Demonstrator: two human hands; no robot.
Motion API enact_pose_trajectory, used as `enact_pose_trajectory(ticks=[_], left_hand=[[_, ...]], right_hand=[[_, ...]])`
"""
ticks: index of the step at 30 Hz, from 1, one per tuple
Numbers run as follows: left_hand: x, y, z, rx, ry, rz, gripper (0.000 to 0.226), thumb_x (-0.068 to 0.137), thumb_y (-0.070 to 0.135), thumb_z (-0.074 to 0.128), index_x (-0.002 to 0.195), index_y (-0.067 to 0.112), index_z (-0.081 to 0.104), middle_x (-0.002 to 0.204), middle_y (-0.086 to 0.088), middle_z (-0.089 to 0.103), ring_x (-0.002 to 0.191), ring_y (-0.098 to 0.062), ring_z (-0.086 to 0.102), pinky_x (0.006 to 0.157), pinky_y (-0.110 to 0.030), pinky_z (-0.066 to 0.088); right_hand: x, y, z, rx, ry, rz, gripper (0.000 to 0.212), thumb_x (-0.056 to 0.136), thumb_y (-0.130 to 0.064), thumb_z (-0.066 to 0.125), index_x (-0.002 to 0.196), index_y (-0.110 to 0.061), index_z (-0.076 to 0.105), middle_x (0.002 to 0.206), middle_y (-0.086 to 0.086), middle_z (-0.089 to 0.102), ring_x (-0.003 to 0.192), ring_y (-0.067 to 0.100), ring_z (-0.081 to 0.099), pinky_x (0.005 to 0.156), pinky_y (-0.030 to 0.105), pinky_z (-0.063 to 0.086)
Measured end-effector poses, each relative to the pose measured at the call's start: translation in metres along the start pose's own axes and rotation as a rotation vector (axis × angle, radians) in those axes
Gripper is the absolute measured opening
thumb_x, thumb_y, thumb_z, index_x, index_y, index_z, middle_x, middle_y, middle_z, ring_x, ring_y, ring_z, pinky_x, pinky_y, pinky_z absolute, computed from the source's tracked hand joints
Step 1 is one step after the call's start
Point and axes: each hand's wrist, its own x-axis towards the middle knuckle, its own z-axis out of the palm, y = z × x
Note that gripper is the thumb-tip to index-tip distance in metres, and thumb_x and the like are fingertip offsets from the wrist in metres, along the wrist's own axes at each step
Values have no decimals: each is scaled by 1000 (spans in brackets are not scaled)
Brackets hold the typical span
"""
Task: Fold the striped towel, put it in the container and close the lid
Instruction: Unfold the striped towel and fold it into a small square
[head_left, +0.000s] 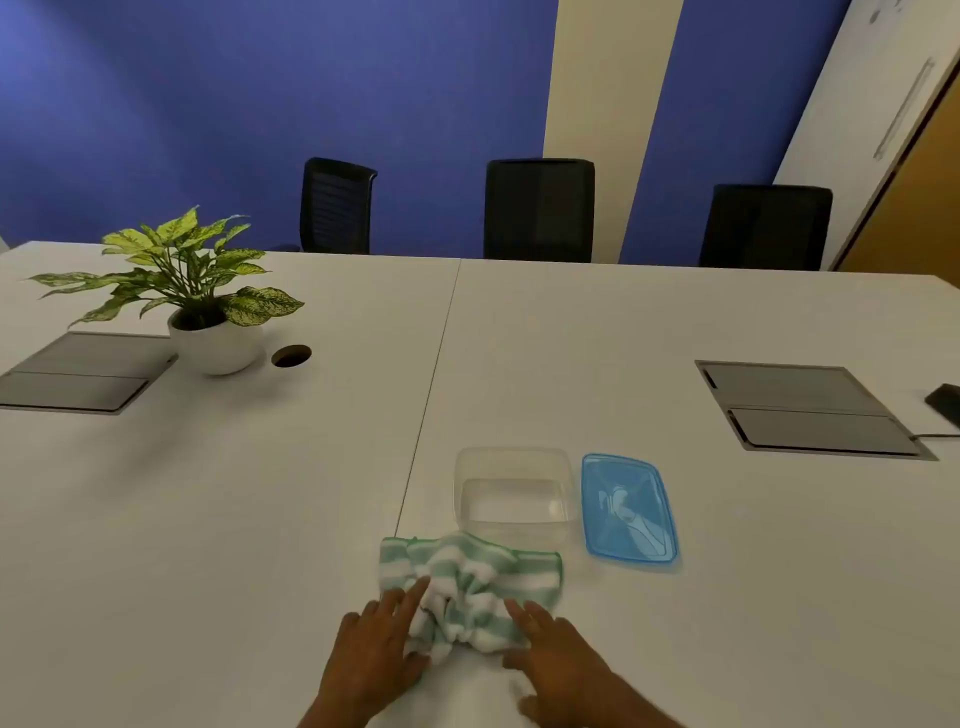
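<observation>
Both hands (467, 660), fingers straight, flat on the bunched striped towel (470, 582).

- Striped towel (470, 587): green-and-white bands, bunched and creased (not yet folded flat), lying on the tabletop (675, 597) near its near edge.
- Container (514, 491): clear rectangular tub, upright, open, empty; just beyond the towel's far edge.
- Lid (628, 509): translucent blue, rounded corners, flat on the tabletop just right of the container.
</observation>
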Motion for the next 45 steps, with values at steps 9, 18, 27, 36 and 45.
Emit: enact_pose_trajectory(ticks=[9,18,27,36,45], left_hand=[[6,-4,0,-98,88,-58,32,93,37,50,124,40,56,119,11,63,108,-18,60,73,-32,32],[15,8,-27,-710,436,-39,17,96,14,55,91,29,59,87,12,64,81,-11,59,71,-31,49],[36,42,-106,-1314,536,-155,25,98,6,54,86,26,62,81,2,71,69,-7,65,59,-24,54],[35,93,-198,-1652,105,-164,21,94,17,59,83,19,76,79,-3,77,61,-15,72,52,-24,55],[28,138,-244,-1983,-430,-107,29,96,28,57,108,2,62,86,-18,65,81,-31,63,70,-39,51]], right_hand=[[15,-8,-13,-150,32,49,45,90,-18,53,135,-8,52,147,12,45,134,29,41,109,39,34],[-7,16,-49,602,775,318,27,72,-1,57,78,-28,56,83,-3,61,77,16,59,71,28,45],[-37,63,-138,1240,787,318,31,74,9,49,63,-17,62,67,7,60,63,21,51,61,32,39],[-57,62,-165,651,898,326,8,88,-29,67,96,-26,66,107,-5,66,100,15,62,92,41,50],[-82,-3,-206,419,1141,-525,67,66,-39,86,124,-18,58,117,0,60,104,21,61,83,35,54]])
